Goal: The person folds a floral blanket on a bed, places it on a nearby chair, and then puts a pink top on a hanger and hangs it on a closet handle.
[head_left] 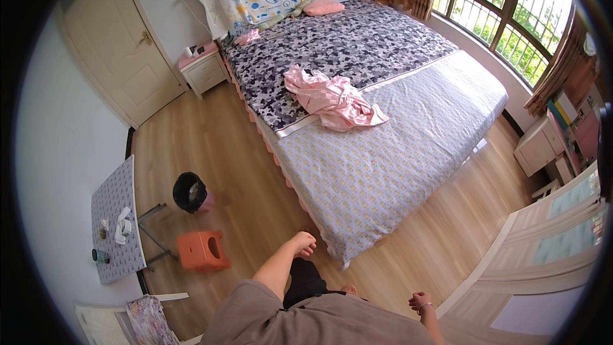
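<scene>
My left hand [304, 243] hangs beside the near corner of the bed, its fingers loosely curled and slightly apart, holding nothing. Lower right, over the wooden floor, is my right hand [420, 301], also empty with half-bent fingers; a bracelet [425, 304] circles its wrist. The bed [368, 191] before me has a pale sheet with a small yellow pattern. A dark camouflage-like mat [345, 38] covers its far part. Across the mat's near edge lies a crumpled pink garment or cloth [330, 98].
An orange plastic stool [201, 250] and a black-lined trash bin [190, 192] stand left of me. By the wall is a folding table [115, 201] bearing small items. A nightstand [206, 71] adjoins the bed; wooden cabinet doors [517, 268] line the right.
</scene>
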Motion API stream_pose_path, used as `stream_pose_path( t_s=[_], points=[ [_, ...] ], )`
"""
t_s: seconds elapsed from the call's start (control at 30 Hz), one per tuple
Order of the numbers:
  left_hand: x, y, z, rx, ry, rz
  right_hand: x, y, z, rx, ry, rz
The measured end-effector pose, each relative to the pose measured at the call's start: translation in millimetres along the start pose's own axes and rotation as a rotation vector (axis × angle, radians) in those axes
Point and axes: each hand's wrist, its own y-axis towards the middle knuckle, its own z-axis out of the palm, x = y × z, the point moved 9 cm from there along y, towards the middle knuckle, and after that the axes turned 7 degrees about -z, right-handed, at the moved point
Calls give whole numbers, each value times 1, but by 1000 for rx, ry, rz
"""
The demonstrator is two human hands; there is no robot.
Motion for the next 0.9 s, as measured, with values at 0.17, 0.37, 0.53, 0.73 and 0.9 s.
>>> stream_pose_path(
  t_s=[0.17,0.37,0.53,0.73,0.9],
  points=[
    [-115,57,-85,-18,-106,63,58,7,62,-6,24,34],
    [-288,148,-159,-48,-213,262,120,-4,172,94,7,164],
    [-384,203,-159,-50,-512,267,215,-7,240,121,100,-61],
    [-424,262,-163,125,-1026,299,243,-10,261,95,175,-6],
    [-454,137,-36,582,-439,502,228,-19,236,9,205,143]
  ],
)
